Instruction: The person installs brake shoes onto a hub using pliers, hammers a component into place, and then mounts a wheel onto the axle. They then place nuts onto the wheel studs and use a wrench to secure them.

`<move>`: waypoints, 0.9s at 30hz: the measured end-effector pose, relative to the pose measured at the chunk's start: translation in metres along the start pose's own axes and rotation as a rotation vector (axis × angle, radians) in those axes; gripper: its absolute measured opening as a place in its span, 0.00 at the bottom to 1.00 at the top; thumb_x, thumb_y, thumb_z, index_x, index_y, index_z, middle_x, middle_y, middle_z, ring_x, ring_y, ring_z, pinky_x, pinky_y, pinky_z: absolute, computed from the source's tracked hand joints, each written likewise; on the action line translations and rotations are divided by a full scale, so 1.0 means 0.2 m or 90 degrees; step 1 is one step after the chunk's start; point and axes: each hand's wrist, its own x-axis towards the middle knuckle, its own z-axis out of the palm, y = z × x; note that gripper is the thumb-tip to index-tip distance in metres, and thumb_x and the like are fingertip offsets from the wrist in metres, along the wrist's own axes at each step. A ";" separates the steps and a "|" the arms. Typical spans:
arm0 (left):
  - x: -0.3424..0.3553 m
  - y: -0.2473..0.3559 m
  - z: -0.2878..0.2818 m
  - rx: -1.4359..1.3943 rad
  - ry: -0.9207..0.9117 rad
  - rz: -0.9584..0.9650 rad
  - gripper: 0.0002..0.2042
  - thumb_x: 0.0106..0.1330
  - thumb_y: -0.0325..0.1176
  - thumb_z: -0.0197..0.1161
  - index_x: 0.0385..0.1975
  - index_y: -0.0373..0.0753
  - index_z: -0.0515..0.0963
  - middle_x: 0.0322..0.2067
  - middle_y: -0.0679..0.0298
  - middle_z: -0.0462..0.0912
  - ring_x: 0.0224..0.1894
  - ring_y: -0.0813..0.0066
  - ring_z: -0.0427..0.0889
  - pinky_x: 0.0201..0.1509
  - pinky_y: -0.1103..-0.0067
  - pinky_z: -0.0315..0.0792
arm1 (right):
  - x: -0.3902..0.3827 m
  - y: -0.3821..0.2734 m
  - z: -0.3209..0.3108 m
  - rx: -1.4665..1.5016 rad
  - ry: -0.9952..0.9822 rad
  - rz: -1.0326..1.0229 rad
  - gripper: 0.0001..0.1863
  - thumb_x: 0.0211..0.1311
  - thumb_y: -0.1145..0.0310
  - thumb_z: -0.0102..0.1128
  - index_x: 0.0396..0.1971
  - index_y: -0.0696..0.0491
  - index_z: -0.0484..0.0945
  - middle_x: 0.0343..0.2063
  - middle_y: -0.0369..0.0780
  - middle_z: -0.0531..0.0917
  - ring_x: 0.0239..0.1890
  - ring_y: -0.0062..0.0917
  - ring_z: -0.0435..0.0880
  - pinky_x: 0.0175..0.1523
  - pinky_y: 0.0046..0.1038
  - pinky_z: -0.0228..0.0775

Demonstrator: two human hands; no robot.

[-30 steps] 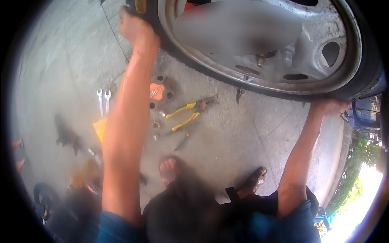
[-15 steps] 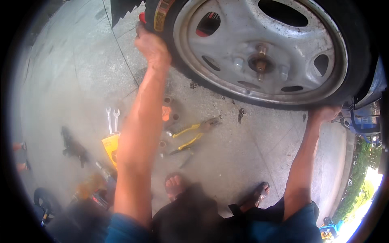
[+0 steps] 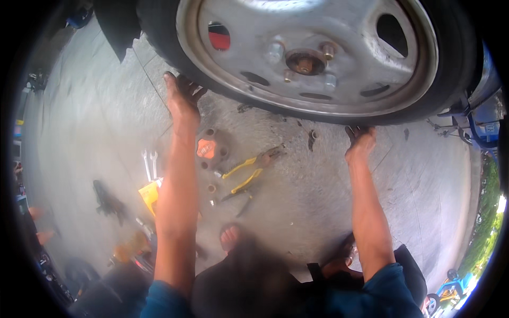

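Note:
A grey steel wheel (image 3: 244, 47) with a black tyre (image 3: 164, 47) fills the top of the view, with large bolts around its rusty hub centre (image 3: 305, 63). My left hand (image 3: 184, 100) is at the tyre's lower left edge, its fingers spread and the thumb pointing away. Under the bottom of the tyre is my right hand (image 3: 361, 142), palm up with its fingers apart, fingertips at the rubber. Neither hand wraps around anything. Whether the fingertips press on the tyre is hard to tell.
On the concrete floor lie yellow-handled pliers (image 3: 245, 175), a round brown hub cap with an orange centre (image 3: 207, 149), two spanners (image 3: 150, 165), a yellow box (image 3: 150, 196) and a dark glove-like item (image 3: 106, 200). My foot (image 3: 229, 237) stands close by. Blue vehicle parts (image 3: 485, 127) flank the tyre.
The wheel has turned, so its bolts and slots sit differently, and it appears further left and higher. My right hand has shifted left beneath the tyre; my left hand has dropped lower, fingers now spread.

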 end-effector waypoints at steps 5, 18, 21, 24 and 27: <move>0.00 0.03 0.01 0.088 -0.049 0.145 0.34 0.68 0.60 0.41 0.58 0.33 0.63 0.54 0.55 0.69 0.52 0.64 0.69 0.53 0.68 0.65 | 0.07 -0.26 -0.13 0.008 -0.312 -0.402 0.37 0.69 0.41 0.26 0.66 0.54 0.50 0.68 0.45 0.51 0.68 0.38 0.51 0.71 0.42 0.35; 0.05 0.21 0.05 0.248 -0.050 0.256 0.31 0.69 0.54 0.46 0.60 0.33 0.60 0.55 0.57 0.69 0.56 0.65 0.69 0.52 0.69 0.70 | 0.09 -0.20 0.01 0.019 -0.124 -0.326 0.35 0.69 0.45 0.32 0.64 0.58 0.52 0.64 0.44 0.58 0.63 0.34 0.60 0.69 0.33 0.49; 0.04 0.09 0.03 0.197 -0.038 0.202 0.30 0.69 0.54 0.45 0.59 0.33 0.62 0.53 0.57 0.70 0.54 0.65 0.71 0.49 0.70 0.72 | 0.13 -0.28 -0.02 -0.291 -0.019 -0.567 0.33 0.61 0.63 0.51 0.62 0.60 0.53 0.62 0.49 0.61 0.62 0.38 0.62 0.68 0.35 0.50; 0.01 0.00 0.03 0.196 -0.056 0.178 0.29 0.71 0.54 0.42 0.57 0.31 0.63 0.53 0.57 0.71 0.52 0.64 0.73 0.46 0.69 0.75 | 0.10 -0.36 -0.03 -0.633 0.206 -0.873 0.39 0.50 0.80 0.60 0.61 0.65 0.51 0.59 0.54 0.64 0.60 0.43 0.65 0.65 0.36 0.55; -0.03 -0.02 0.04 0.198 -0.066 0.131 0.29 0.71 0.53 0.40 0.58 0.31 0.62 0.53 0.56 0.70 0.53 0.64 0.73 0.45 0.69 0.76 | 0.06 -0.44 0.00 -0.691 0.212 -0.837 0.37 0.52 0.79 0.58 0.61 0.66 0.51 0.58 0.54 0.64 0.60 0.44 0.65 0.65 0.34 0.56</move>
